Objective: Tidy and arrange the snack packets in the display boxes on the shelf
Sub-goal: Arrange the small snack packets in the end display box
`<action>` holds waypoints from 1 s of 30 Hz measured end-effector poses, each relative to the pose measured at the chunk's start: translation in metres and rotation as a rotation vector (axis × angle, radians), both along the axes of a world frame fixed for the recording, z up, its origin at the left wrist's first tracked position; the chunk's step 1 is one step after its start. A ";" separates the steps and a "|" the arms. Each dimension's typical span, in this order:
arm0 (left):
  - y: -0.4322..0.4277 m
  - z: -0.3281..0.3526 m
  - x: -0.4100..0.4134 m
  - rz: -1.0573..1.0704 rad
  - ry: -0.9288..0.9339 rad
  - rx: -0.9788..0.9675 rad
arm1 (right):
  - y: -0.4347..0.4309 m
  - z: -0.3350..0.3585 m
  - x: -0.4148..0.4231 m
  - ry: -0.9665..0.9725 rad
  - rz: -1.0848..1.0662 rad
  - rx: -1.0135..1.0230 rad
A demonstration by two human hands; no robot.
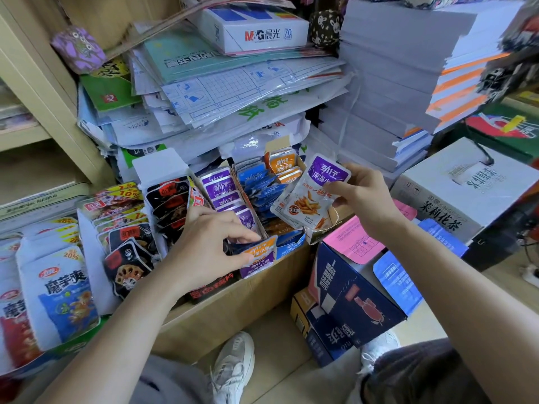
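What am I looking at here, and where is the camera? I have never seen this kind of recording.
No machine here: a person works with bare hands, and the one camera sits on their head, looking forward and down. The right hand holds a purple-topped snack packet by the display boxes. The left hand reaches into the front of the purple row; whether it pinches a packet is unclear. Blue packets and orange packets fill the neighbouring rows, with stacked paper behind.

Head-worn view, angled down, close.
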State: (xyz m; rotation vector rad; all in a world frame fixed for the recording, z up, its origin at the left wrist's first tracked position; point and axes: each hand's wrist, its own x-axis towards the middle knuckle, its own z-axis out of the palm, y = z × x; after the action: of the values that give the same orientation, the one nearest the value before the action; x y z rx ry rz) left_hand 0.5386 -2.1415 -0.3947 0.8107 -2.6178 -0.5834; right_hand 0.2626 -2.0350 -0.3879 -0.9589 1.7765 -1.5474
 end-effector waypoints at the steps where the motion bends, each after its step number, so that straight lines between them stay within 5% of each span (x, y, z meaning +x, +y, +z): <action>1: 0.001 -0.001 0.002 -0.029 0.007 0.016 | 0.000 0.000 0.000 -0.001 0.002 0.001; 10: 0.004 -0.005 0.007 -0.018 0.101 0.020 | -0.002 0.002 0.006 -0.042 0.064 -0.061; 22: -0.020 0.023 0.018 0.456 0.926 0.249 | -0.015 0.000 0.017 -0.166 -0.051 -0.134; 30: -0.028 0.020 0.007 0.575 1.083 0.231 | -0.025 -0.008 0.051 0.075 0.240 -0.008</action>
State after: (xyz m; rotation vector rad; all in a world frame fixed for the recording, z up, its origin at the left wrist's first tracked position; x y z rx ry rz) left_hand 0.5457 -2.1693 -0.3746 0.9017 -1.2897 -0.8374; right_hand 0.3134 -2.0605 -0.3962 -1.2009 1.6378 -1.3843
